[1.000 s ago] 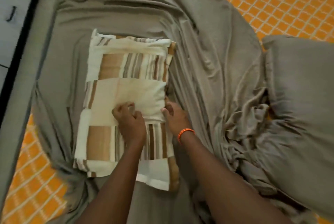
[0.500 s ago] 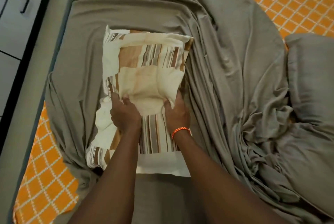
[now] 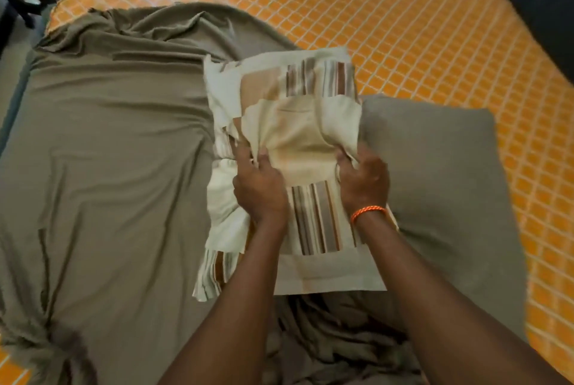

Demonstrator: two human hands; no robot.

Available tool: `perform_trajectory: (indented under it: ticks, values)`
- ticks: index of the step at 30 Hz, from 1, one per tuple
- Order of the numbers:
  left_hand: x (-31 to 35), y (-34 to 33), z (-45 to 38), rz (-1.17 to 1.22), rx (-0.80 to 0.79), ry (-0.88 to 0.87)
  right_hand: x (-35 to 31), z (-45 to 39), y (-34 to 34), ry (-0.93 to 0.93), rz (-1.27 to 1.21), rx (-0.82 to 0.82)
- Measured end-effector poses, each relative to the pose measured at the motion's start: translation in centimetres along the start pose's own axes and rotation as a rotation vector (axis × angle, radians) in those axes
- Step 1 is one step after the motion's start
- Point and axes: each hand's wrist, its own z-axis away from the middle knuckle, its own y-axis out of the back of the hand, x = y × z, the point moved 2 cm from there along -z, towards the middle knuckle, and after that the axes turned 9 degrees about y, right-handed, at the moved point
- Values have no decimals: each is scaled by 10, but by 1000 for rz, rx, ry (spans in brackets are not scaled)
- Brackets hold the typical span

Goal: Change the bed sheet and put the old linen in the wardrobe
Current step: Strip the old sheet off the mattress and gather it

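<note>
The mattress [image 3: 435, 52], orange with a white lattice, lies bare from twelve round to four o'clock. A grey sheet [image 3: 108, 167] sprawls loose and wrinkled over the rest, from seven up to eleven, bunched at the near edge by six. A grey pillow [image 3: 441, 182] sits at three o'clock, its corner tucked just under the striped piece.

That piece, a cream and brown striped pillowcase [image 3: 307, 136] with its pillow seemingly inside, sits dead centre, resting on the sheet. The left hand [image 3: 257, 188] grasps a fold of it at its nine o'clock side, fingers curled into the cloth. The right hand [image 3: 365, 179], an orange band [image 3: 368, 212] at the wrist, clutches the cloth at its three o'clock side.

To my eye the cover is being worked along the pillow. Doing it well means gathering even handfuls on both sides, drawing them together toward six, and keeping the pillow flat so the cloth doesn't snag.
</note>
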Motion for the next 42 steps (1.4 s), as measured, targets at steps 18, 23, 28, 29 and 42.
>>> perform_trajectory:
  ticks: [18,23,28,29,42]
  values:
    - [-22,-136,174,71,-779,0,184,7,182,-278,302,-94]
    - [-97,-115,115,-378,-490,-45,101,51,81,95,15,-172]
    - [-174,-93,87,-785,-636,51,93,123,-4,-308,-228,-596]
    - [-183,-91,80,-808,-629,-3,96,132,-12,-379,-172,-631]
    - [-236,42,7,-509,-353,212,55,125,-120,-562,-262,-645]
